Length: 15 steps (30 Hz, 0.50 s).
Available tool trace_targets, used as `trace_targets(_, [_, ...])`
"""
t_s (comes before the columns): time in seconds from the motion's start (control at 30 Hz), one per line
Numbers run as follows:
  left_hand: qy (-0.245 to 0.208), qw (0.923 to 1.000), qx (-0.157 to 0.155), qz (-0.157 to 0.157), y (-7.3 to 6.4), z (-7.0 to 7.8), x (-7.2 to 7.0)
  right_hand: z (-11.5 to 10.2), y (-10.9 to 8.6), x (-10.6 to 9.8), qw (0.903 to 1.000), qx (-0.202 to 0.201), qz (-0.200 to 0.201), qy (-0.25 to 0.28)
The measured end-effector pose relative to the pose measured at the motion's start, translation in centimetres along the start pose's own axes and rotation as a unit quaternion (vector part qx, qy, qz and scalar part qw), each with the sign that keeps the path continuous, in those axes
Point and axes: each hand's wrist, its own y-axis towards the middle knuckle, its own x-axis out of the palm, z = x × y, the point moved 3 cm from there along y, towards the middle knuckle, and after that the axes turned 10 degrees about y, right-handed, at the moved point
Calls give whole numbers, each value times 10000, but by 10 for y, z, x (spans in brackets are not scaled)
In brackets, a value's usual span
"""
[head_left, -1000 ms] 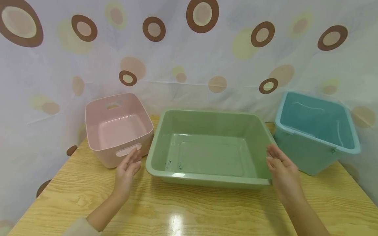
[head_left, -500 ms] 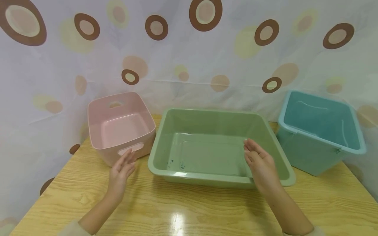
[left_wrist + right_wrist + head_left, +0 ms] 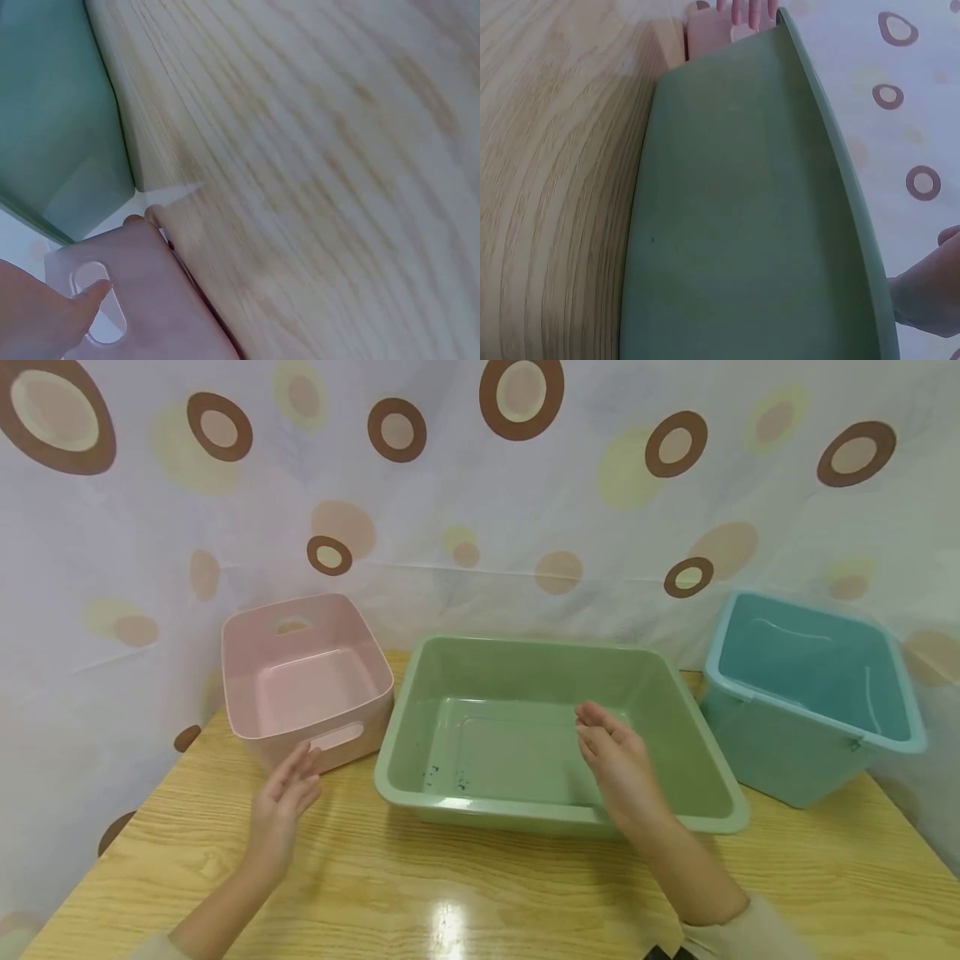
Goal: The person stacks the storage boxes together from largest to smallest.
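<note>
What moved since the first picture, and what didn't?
The right hand moved left, from the right end of the green tub to over its middle. The left hand drew back a little, left and toward the person. Neither hand holds anything. The tub, pink bin and blue bin stayed put.

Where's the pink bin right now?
In the head view, the pink bin stands at the left on the wooden table, just left of the green tub, with the left hand close in front of it.
</note>
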Motion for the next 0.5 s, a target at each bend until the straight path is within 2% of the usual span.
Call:
trace_targets(0.3, [-39, 9998, 65, 170, -2, -2, -13, 14, 11, 30, 10000, 27, -15, -5])
trace_targets(0.5, [-91, 9998, 6, 148, -2, -5, -17, 21, 14, 45, 9998, -29, 25, 177])
